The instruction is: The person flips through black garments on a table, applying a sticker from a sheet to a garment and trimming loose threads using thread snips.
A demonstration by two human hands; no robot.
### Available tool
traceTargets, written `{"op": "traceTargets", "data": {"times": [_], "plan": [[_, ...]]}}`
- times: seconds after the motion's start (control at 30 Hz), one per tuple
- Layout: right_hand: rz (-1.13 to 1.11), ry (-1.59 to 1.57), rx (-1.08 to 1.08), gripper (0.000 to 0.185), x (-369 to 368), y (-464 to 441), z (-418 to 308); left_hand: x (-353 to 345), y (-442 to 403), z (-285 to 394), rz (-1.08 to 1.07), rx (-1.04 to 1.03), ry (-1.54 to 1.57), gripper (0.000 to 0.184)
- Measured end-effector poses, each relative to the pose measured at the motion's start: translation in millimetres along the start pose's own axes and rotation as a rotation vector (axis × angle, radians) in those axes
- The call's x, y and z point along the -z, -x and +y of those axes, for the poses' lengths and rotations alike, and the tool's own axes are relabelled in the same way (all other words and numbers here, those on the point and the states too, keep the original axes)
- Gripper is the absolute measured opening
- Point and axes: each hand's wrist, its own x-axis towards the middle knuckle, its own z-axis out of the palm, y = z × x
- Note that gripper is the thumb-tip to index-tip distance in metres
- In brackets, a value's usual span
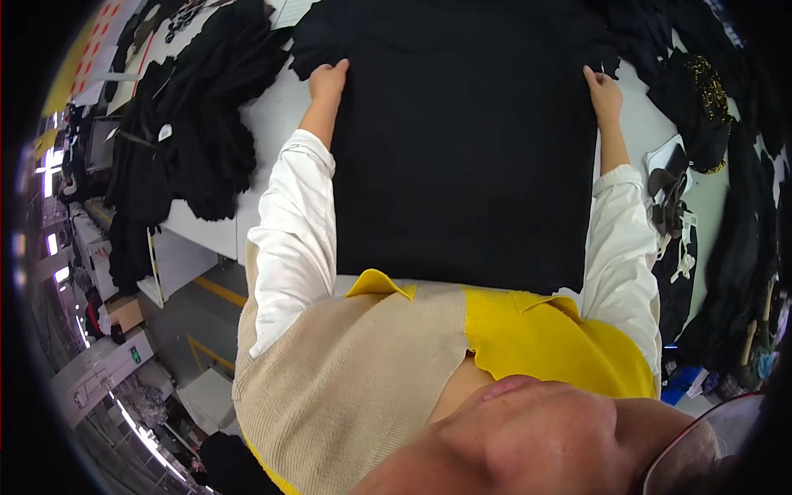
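A black short-sleeved T-shirt [462, 157] lies spread flat on the white table, its bottom edge close to my body. On its left side, my left hand [329, 81] is closed on the fabric just below the sleeve. My right hand [606, 95] pinches the opposite side at about the same height, below the other sleeve. A small shiny sliver shows at the right fingers; I cannot make out what it is. The upper end of the shirt runs out of view at the top.
A heap of black garments [194, 115] hangs over the table's left edge. To the right are more black clothes, one with gold trim [708, 91], and a dark strap-like item [668, 186]. The white table [276, 124] shows beside the shirt. A grey floor [194, 305] lies lower left.
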Motion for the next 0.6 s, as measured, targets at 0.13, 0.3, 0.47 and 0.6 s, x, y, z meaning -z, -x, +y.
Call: {"op": "traceTargets", "data": {"times": [0.13,0.3,0.47,0.6], "plan": [[0.089,0.086,-0.035,0.047,-7,-16,-17,-9,-27,-3,0.348,-0.256,0.047,0.037],[0.304,-0.017,0.004,0.045,-21,-17,-11,-19,-48,-18,0.467,-0.282,0.035,0.034],[0.387,-0.159,-0.033,0.041,-34,-20,-9,-22,-51,-9,0.435,-0.129,-0.015,0.031],[0.497,-0.313,-0.060,0.039,-23,-17,-11,-23,-42,-7,0.607,-0.133,-0.080,0.030]]}}
